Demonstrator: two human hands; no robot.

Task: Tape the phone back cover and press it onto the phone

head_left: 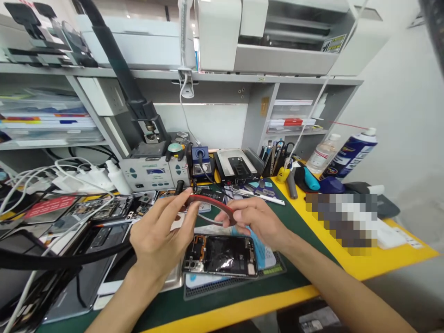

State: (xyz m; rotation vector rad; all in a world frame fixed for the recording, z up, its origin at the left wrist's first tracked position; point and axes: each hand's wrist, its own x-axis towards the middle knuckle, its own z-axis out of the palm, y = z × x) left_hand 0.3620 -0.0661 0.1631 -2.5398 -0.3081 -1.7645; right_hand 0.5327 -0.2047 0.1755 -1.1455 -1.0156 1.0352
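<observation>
Between my two hands is a thin roll of red tape (212, 203), held up above the bench and seen nearly edge-on. My left hand (161, 231) pinches its left end with the fingertips. At the right end, my right hand (262, 221) grips it between thumb and fingers. Below lies a phone with its back off (225, 255), showing the battery and inner parts. It rests on a light blue and white sheet (208, 280) over a dark mat (239, 283), and neither hand touches it.
Opened phones and parts (114, 208) crowd the left side, with a black hose (69, 259) crossing them. Behind stand a soldering station (152, 173), a flat device (237, 164) and a tool holder (275, 157). A spray can (352, 155) and bottle (321, 155) are at right.
</observation>
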